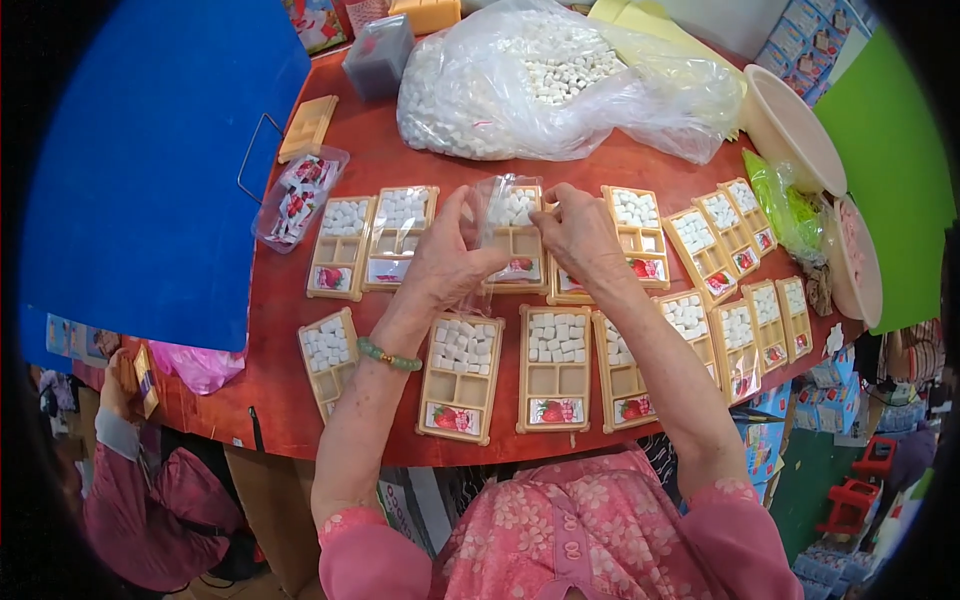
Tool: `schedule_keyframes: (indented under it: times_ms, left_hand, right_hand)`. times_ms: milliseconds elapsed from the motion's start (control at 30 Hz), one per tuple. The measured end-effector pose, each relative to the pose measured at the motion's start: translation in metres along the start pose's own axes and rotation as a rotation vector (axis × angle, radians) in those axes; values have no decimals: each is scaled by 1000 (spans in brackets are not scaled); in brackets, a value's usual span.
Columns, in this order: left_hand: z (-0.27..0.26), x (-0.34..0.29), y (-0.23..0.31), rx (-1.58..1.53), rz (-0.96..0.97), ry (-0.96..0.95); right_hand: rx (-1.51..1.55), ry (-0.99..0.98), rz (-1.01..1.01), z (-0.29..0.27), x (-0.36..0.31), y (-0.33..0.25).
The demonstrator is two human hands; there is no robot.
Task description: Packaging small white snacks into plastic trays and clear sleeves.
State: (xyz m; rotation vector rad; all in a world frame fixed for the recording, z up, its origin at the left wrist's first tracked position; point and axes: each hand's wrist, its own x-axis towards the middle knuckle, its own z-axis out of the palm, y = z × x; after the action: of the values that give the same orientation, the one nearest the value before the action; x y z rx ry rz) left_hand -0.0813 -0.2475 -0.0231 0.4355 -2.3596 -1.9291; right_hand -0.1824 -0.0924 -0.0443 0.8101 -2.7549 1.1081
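Observation:
A tan compartment tray (516,243) with small white pellets at its far end and a strawberry-printed card at its near end lies in the back row. Clear plastic film (490,212) spreads over its left part. My left hand (447,250), with a green bead bracelet above the wrist, grips this film along the tray's left side. At the far right edge of the same tray, my right hand (585,238) pinches the film between thumb and fingers. Beside my left hand is another filled tray (403,212); a further tray is partly hidden under my right hand.
Similar trays (557,345) stand in two rows on the red table (360,400). Behind them sits a large clear bag of white pellets (480,100). A tub of printed cards (300,200) is at left, beside a blue board (150,170). Another person's hand (118,383) shows far left.

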Motion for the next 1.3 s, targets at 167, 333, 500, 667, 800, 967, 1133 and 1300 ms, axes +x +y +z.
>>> schedule_keyframes:
  times_ms: [167, 333, 500, 667, 800, 967, 1133, 1300]
  left_hand:
    - [-3, 4, -11, 82, 48, -6]
    - [-3, 2, -8, 58, 88, 9]
    - [-5, -5, 12, 2, -31, -124]
    - [-3, -7, 7, 7, 34, -118]
    - [-1, -8, 7, 16, 38, -110]
    - [-3, -4, 6, -125, 39, -128]
    - [-7, 8, -9, -159, 131, -111]
    - [-5, 12, -8, -189, 165, -114]
  right_hand:
    - [-78, -36, 13, -3, 1, -10]
    - [-156, -1, -92, 4, 1, -10]
    - [-159, -12, -83, 6, 2, -10]
    - [-128, 17, -136, 5, -1, -11]
    - [-233, -51, -176, 7, 1, -8]
    - [-226, -42, -192, 9, 3, -8]
    - [-223, -56, -171, 9, 14, -8]
    - [-309, -130, -129, 10, 17, -12]
